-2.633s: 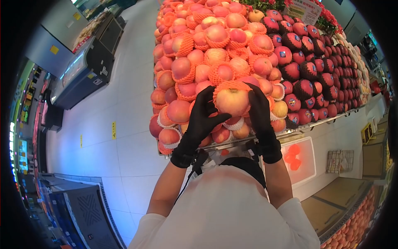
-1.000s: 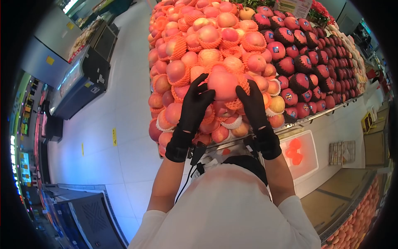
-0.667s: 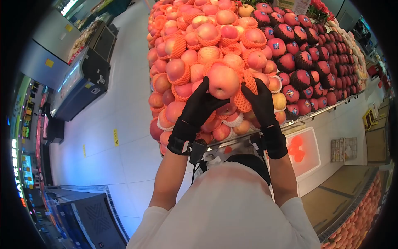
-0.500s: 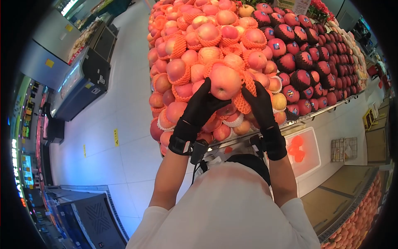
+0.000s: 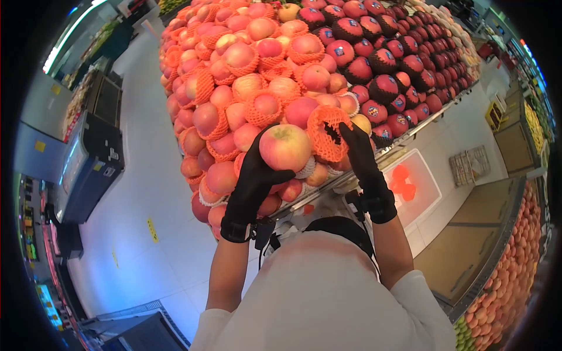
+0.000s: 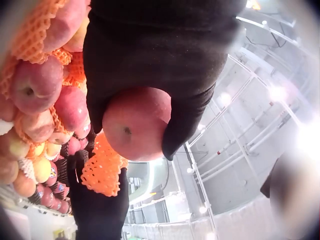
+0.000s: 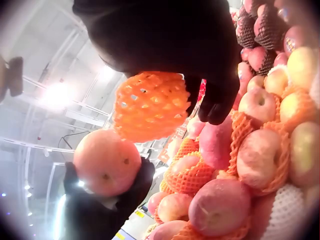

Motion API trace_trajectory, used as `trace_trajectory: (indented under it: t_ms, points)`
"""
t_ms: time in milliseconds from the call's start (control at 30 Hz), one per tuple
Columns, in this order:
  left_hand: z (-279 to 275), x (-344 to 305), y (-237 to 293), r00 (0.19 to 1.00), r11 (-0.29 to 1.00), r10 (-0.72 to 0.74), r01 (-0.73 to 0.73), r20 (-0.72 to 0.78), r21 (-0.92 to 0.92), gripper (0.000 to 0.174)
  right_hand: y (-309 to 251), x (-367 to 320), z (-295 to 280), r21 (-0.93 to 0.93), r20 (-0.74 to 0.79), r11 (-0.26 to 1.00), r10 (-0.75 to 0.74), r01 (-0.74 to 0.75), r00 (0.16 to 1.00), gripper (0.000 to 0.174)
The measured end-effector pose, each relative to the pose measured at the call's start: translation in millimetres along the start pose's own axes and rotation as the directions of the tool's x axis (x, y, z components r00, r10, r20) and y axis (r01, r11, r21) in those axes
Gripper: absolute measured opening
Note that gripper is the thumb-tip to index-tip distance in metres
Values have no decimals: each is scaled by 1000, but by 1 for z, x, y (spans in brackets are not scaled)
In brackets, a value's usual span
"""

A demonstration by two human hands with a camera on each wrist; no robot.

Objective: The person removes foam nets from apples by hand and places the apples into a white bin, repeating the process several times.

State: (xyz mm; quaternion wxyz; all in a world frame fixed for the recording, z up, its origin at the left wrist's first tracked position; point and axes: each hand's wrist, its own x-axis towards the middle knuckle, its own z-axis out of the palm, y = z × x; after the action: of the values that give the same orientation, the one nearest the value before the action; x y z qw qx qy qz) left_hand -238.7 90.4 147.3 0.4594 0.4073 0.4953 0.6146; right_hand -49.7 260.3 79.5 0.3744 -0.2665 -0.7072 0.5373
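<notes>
In the head view my black-gloved left hand [image 5: 254,175] grips a bare red-and-yellow apple [image 5: 285,148], thumb below and fingers round its far side. The left wrist view shows the same apple [image 6: 137,125] between thumb and fingers. To its right my gloved right hand [image 5: 362,155] pinches an orange foam net sleeve [image 5: 328,134], with some fingers inside its opening. The right wrist view has the foam net [image 7: 151,106] hanging from that hand, apart from the apple [image 7: 107,162]. Both hands are over the near edge of a heaped apple display [image 5: 240,88].
Dark red apples in black nets [image 5: 383,61] are stacked on the right side of the stand. A white bin [image 5: 430,187] with several orange nets stands below on the right. Cardboard boxes [image 5: 468,234] are behind it, and a glass-topped case [image 5: 93,155] stands left.
The orange net, earlier round or against the apple, is now off it in the right hand. The left hand has drawn the apple left and turned it. The head view has swung right.
</notes>
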Motion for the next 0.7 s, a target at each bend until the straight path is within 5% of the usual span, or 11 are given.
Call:
trace_trajectory:
  t_ms: [33,100,200,233,267,433,633,700]
  points:
    - [5,-2,10,994,992,-105,106,12,-72,63,16,-7,-6,-59,-32,998,-21,19,999,33]
    - [7,-2,-9,998,997,-56,58,32,-47,67,72,-19,-25,-183,-84,982,-68,52,994,33]
    - [10,-9,-30,996,998,-53,51,78,38,72,62,-45,-43,-122,-216,989,57,-85,975,30]
    - [9,-12,-34,995,996,-54,48,85,74,73,37,-58,-46,43,-249,971,240,-237,938,29]
    - [8,-16,-38,994,993,-55,45,93,106,75,34,-71,-54,-68,-293,950,272,-304,917,35]
    - [20,-18,-44,980,985,-81,50,183,167,82,39,-145,-84,38,-400,825,530,-564,748,34]
    - [42,-18,-49,956,975,-56,-10,288,224,86,115,-242,-138,375,-572,780,620,-501,536,33]
    - [47,-21,-53,953,959,-63,-25,298,282,87,158,-274,-160,337,-635,746,630,-574,447,33]
